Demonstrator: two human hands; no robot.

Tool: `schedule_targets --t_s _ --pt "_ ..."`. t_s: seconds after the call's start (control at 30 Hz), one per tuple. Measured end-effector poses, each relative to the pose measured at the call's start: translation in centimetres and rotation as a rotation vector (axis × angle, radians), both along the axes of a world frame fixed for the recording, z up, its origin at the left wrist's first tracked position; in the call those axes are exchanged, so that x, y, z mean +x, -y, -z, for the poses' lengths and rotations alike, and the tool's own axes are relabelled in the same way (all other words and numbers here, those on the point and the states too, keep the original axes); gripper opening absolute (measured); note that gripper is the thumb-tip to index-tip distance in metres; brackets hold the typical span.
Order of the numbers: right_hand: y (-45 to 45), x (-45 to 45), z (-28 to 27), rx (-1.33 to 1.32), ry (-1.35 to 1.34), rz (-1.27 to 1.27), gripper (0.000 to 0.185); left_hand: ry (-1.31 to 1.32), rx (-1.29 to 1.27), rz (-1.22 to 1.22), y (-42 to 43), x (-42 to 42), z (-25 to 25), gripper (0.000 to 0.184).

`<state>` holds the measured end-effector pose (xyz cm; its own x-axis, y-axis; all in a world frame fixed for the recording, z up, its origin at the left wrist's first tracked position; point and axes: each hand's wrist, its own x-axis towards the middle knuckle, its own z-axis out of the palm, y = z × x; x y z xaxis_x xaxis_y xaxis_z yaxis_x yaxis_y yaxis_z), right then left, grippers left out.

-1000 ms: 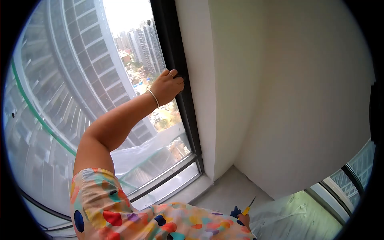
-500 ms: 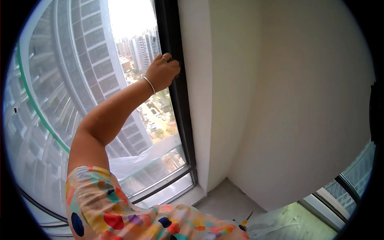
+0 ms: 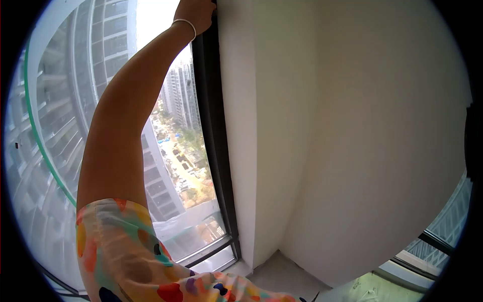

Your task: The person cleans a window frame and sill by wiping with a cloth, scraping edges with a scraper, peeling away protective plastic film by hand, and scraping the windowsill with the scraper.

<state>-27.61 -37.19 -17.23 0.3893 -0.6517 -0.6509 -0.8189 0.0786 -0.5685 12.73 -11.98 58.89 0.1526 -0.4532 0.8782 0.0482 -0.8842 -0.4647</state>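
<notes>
My left hand (image 3: 197, 14) is raised to the upper part of the black window frame (image 3: 214, 126), with a pale bangle (image 3: 185, 21) round the wrist. Its fingers are closed against the frame, and whatever they pinch is hidden; the top edge of the view cuts off part of the hand. At the bottom edge, only the thin dark tip of a tool (image 3: 316, 297) shows. My right hand is out of view.
City buildings (image 3: 180, 95) show through the glass left of the frame. A pale wall (image 3: 282, 126) stands to the right, meeting a grey floor corner (image 3: 282, 269) below. Another window (image 3: 427, 254) is at the lower right, beside a plastic-covered surface (image 3: 370, 289).
My left hand has moved up along the window frame and the arm has straightened. My right hand and most of its yellow-handled tool have dropped out of view at the bottom.
</notes>
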Motion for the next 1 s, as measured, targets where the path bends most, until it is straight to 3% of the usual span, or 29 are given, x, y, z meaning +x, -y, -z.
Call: schedule_targets --t_s 0.07,0.17,0.2,0.23,0.3,0.47,0.53,0.57,0.67,0.77,0.87,0.93,1.0 --pt "0.3 0.1 0.0 0.006 0.003 -0.012 0.045 -0.047 0.122 0.272 -0.8 -1.3 8.7 0.019" --pt "0.7 -0.4 0.2 0.001 0.005 -0.032 0.046 -0.207 0.289 0.478 -1.7 -1.7 23.6 0.011" --pt "0.8 -0.7 0.3 0.002 0.009 -0.036 0.046 -0.316 0.303 0.473 -2.3 -2.4 27.3 0.016" --pt "0.9 -0.6 0.3 0.007 0.013 -0.039 0.046 -0.331 0.306 0.5 -2.8 -2.9 27.6 0.017" --pt "1.1 -0.6 0.0 -0.003 0.006 -0.043 0.047 -0.282 0.334 0.516 -3.0 -2.4 25.9 0.02" --pt "1.2 0.4 -0.8 -0.018 -0.016 -0.04 0.048 0.068 -0.065 0.374 -2.2 -1.2 6.3 0.024" --pt "1.1 0.1 -0.7 -0.018 -0.029 -0.031 0.048 0.208 -0.072 0.28 -1.6 0.9 2.9 0.028" --pt "1.1 -0.3 -0.4 -0.018 -0.039 -0.028 0.048 -0.024 -0.061 0.057 -1.1 0.4 2.5 0.03" --pt "1.3 -2.2 0.5 -0.015 -0.066 -0.025 0.049 0.007 -0.041 0.354 -1.9 0.2 12.2 0.028" --pt "1.6 -4.9 1.8 -0.003 -0.088 -0.029 0.05 -0.127 0.122 0.501 -2.1 -0.9 26.7 0.019" --pt "2.1 -8.0 3.1 -0.001 -0.119 -0.029 0.051 -0.515 0.092 0.525 -2.7 -3.0 43.1 0.01" --pt "2.3 -9.4 4.4 -0.017 -0.138 -0.046 0.051 -1.044 0.014 0.239 -3.1 -5.8 52.9 0.01" --pt "2.6 -9.2 4.9 -0.056 -0.089 -0.083 0.051 -1.393 0.122 0.246 -3.9 -10.7 60.1 0.017"
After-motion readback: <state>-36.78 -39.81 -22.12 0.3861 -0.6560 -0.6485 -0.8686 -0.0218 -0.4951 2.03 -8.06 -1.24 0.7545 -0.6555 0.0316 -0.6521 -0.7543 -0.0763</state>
